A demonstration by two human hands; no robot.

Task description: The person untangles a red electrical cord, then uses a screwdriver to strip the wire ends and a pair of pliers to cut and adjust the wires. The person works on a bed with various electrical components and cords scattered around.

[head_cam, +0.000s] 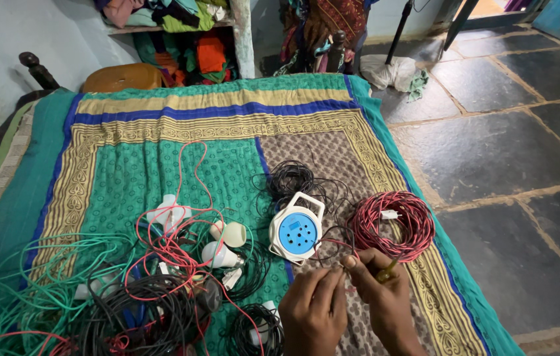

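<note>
Two hands are close together at the bottom of the view, above the patterned bed cover (128,125). The left hand (313,313) has its fingers curled and pressed together, and its fingertips seem to pinch a thin wire (334,245) (the wire is too fine to say exactly where the pinch is). The right hand (385,303) is closed around a small tool with a yellowish handle (387,270), and its thumb points toward the left hand, almost touching it. Just beyond the right hand lies a round coil of red wire (395,224), with a small white plug (389,214) on its upper part. Beside this coil, to the left, stands a white cable reel with a blue round face (296,229), and a loose bundle of black wire (290,178) lies behind it. Further left there are two white bulb holders (224,244) among tangled red and black wires. A big heap of green wire (36,290) covers the left bottom corner. On the right side is a dark stone floor (510,151), and folded clothes (181,26) are stacked behind the bed.
</note>
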